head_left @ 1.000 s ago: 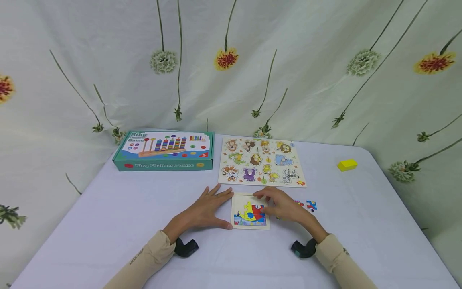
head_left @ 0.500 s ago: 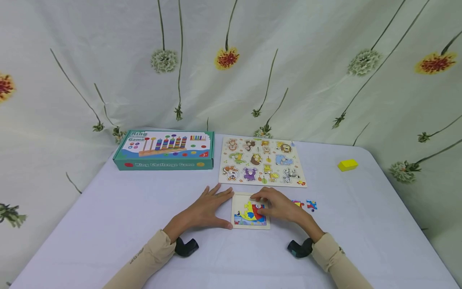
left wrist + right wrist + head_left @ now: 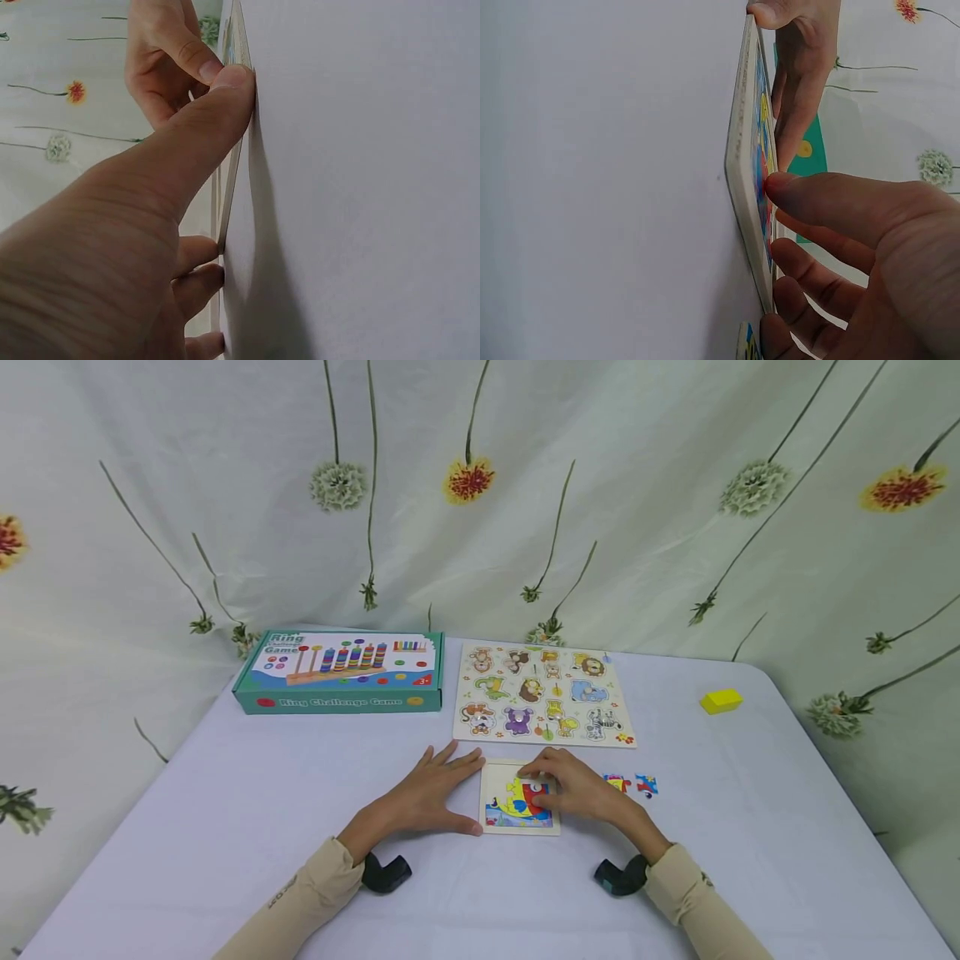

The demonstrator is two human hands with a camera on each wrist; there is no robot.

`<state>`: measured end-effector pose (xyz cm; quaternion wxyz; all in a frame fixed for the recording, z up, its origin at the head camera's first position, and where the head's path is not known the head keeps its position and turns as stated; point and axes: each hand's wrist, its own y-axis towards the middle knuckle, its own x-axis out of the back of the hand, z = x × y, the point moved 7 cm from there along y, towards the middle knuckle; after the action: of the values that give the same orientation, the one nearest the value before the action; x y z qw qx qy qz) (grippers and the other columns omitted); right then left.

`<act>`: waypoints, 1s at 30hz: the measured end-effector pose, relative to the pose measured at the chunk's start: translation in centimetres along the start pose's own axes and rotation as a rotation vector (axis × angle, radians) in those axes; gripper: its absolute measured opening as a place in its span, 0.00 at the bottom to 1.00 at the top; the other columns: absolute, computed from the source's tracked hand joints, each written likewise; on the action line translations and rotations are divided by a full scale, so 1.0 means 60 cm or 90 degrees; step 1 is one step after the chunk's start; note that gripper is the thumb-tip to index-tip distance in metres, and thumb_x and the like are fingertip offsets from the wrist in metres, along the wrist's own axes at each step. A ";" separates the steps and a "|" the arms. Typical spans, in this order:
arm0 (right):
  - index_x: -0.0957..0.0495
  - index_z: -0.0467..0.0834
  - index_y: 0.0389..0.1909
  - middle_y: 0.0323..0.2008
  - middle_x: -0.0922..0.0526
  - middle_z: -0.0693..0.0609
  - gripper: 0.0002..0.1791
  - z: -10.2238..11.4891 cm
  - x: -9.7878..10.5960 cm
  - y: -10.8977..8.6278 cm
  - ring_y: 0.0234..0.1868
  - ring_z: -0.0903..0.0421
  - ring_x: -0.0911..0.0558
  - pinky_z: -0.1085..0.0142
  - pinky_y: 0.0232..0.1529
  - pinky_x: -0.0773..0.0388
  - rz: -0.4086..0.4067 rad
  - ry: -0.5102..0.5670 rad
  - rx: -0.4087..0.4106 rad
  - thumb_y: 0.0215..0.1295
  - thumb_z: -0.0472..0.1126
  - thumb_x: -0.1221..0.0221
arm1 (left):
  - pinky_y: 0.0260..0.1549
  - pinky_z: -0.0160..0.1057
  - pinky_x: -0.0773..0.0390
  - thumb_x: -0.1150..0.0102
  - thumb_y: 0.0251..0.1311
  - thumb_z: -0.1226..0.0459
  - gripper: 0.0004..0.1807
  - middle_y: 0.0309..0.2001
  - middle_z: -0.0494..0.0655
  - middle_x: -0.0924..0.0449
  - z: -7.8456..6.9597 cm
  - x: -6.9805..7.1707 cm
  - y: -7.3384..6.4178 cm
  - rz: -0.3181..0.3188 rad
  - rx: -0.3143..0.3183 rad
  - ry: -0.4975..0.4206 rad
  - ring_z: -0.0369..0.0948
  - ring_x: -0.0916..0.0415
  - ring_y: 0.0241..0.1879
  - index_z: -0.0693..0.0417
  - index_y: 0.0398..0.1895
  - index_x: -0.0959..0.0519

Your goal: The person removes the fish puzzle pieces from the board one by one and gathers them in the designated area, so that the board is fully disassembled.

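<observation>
A small square jigsaw puzzle in a pale wooden frame (image 3: 489, 829) lies on the table between my hands. Its fitted pieces (image 3: 517, 814) show yellow, red and blue, and a bare area shows in its upper part. My left hand (image 3: 431, 795) is spread along the frame's left side, thumb at the near corner and fingertips at the far one. Over the puzzle's right half is my right hand (image 3: 577, 787), its fingers bent. Its thumb (image 3: 821, 199) touches the red part, and no piece shows lifted between thumb and fingers. Two loose puzzle pieces (image 3: 646, 785) lie right of the frame.
Behind the puzzle lies an animal peg board (image 3: 544, 697). A green Ring Challenge Game box (image 3: 341, 673) stands at the back left. A yellow block (image 3: 722, 701) sits at the back right. White cloth covers the table (image 3: 480, 902).
My right hand has shifted slightly left over the puzzle, uncovering more of the loose pieces beside it. The left hand stays at the frame's edge.
</observation>
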<state>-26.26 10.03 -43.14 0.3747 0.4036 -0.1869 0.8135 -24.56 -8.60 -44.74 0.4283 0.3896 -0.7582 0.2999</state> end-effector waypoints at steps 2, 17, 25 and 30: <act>0.19 0.46 0.52 0.44 0.23 0.54 0.18 -0.001 0.000 0.000 0.49 0.55 0.28 0.56 0.52 0.27 0.000 0.000 -0.002 0.59 0.41 0.35 | 0.71 0.58 0.67 0.31 0.42 0.37 0.54 0.74 0.41 0.47 0.000 0.000 0.000 -0.003 -0.002 -0.001 0.51 0.65 0.76 0.45 0.73 0.41; 0.19 0.46 0.53 0.43 0.24 0.55 0.19 0.002 -0.002 0.000 0.47 0.56 0.29 0.61 0.48 0.27 0.000 -0.006 0.009 0.60 0.40 0.35 | 0.71 0.58 0.67 0.30 0.42 0.39 0.53 0.74 0.41 0.46 -0.002 0.000 -0.001 -0.004 -0.001 0.000 0.51 0.65 0.76 0.45 0.73 0.40; 0.20 0.46 0.54 0.42 0.25 0.55 0.20 0.000 -0.005 0.002 0.46 0.56 0.30 0.62 0.45 0.28 0.008 -0.008 0.013 0.60 0.40 0.36 | 0.71 0.58 0.67 0.31 0.42 0.38 0.54 0.74 0.42 0.47 0.001 -0.002 0.000 -0.005 -0.003 -0.002 0.51 0.65 0.76 0.45 0.73 0.41; 0.20 0.47 0.54 0.41 0.25 0.56 0.19 -0.001 -0.005 0.004 0.45 0.57 0.30 0.63 0.44 0.28 0.015 -0.012 0.012 0.61 0.40 0.37 | 0.71 0.57 0.67 0.31 0.42 0.38 0.54 0.75 0.40 0.48 0.001 -0.002 -0.001 -0.004 0.004 0.000 0.49 0.66 0.76 0.44 0.73 0.41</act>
<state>-26.35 9.79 -43.43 0.3597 0.4125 -0.1874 0.8157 -24.50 -8.64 -44.87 0.4278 0.3934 -0.7560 0.3010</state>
